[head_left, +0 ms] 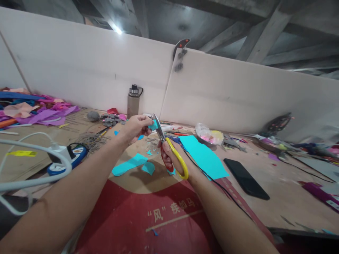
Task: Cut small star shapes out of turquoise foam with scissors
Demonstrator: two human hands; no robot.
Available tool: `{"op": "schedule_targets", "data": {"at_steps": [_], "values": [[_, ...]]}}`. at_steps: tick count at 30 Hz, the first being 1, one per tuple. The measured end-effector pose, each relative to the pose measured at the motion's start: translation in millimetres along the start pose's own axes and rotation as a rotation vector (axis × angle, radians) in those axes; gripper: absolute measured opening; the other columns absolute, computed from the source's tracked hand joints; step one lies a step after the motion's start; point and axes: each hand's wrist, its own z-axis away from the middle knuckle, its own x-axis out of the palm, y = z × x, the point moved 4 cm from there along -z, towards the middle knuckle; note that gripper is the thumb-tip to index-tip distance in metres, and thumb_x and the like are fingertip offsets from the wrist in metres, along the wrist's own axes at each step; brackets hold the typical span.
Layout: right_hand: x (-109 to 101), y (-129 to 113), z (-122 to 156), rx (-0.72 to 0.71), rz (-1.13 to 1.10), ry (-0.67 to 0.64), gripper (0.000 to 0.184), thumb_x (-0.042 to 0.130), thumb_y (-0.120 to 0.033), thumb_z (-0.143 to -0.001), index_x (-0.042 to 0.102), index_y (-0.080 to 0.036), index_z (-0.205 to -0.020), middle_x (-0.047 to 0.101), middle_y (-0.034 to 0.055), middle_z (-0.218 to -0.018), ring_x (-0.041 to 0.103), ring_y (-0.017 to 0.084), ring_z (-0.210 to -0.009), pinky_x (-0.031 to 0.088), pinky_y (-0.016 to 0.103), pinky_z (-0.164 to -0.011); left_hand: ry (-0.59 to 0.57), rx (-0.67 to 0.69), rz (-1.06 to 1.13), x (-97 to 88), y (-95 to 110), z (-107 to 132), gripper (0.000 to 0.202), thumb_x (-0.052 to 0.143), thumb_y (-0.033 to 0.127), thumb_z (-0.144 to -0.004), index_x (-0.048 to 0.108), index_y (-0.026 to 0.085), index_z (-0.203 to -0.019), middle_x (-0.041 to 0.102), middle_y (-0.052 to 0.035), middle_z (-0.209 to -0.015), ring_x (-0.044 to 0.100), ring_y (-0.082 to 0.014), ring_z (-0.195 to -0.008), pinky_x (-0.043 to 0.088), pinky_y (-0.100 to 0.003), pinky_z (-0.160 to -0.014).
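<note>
My left hand (136,127) pinches a small turquoise foam piece (153,124) above the table. My right hand (169,155) grips scissors (169,150) with a yellow and a red handle loop; their blades point up and meet the small piece. Below the hands lie turquoise offcuts (129,164) on the cardboard. A larger turquoise sheet (202,155) lies flat just right of my right hand.
A black phone (246,178) lies right of the sheet. A grey water bottle (133,101) stands by the white wall. Pink and purple scraps (39,109) are heaped far left. A white power strip (62,154) with cables sits at left. Clutter covers the right side.
</note>
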Motion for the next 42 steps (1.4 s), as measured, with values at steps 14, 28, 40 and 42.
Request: {"op": "schedule_targets", "data": {"at_steps": [14, 28, 40, 42], "values": [[6.1, -5.7, 3.3, 0.056, -0.067, 0.032, 0.061, 0.068, -0.078, -0.078, 0.050, -0.021, -0.094, 0.042, -0.0085, -0.061, 0.031, 0.005, -0.045, 0.024, 0.018, -0.041, -0.018, 0.002, 0.029, 1.8, -1.9, -0.4, 0.022, 0.077, 0.016, -0.070, 0.058, 0.014, -0.058, 0.058, -0.0006, -0.052, 0.054, -0.0080, -0.043, 0.041, -0.020, -0.045], [5.6, -5.0, 2.5, 0.044, -0.112, 0.064, 0.067, 0.072, -0.081, -0.072, 0.050, -0.021, -0.093, 0.040, -0.0087, -0.062, 0.029, 0.004, -0.046, 0.023, 0.017, -0.040, -0.064, -0.060, -0.027, 8.0, -2.5, 5.1, 0.020, 0.081, 0.019, -0.063, 0.063, 0.012, -0.062, 0.065, -0.0044, -0.054, 0.056, -0.0091, -0.043, 0.036, -0.020, -0.042], [5.5, -2.4, 0.6, 0.033, -0.131, 0.089, 0.072, 0.070, -0.087, -0.068, 0.047, -0.022, -0.090, 0.039, -0.0096, -0.060, 0.029, 0.003, -0.042, 0.026, 0.016, -0.036, -0.089, -0.063, -0.021, 14.4, -6.9, 7.4, 0.015, 0.080, 0.017, -0.068, 0.067, 0.010, -0.064, 0.068, -0.0079, -0.058, 0.058, -0.0100, -0.044, 0.038, -0.021, -0.043], [5.3, -0.5, 0.0, 0.036, -0.124, 0.106, 0.073, 0.070, -0.088, -0.067, 0.045, -0.023, -0.088, 0.038, -0.0098, -0.060, 0.029, 0.003, -0.042, 0.027, 0.015, -0.036, -0.091, -0.071, -0.015, 16.2, -7.9, 8.2, 0.017, 0.082, 0.017, -0.067, 0.067, 0.009, -0.064, 0.069, -0.0083, -0.059, 0.058, -0.0097, -0.043, 0.039, -0.021, -0.044]]}}
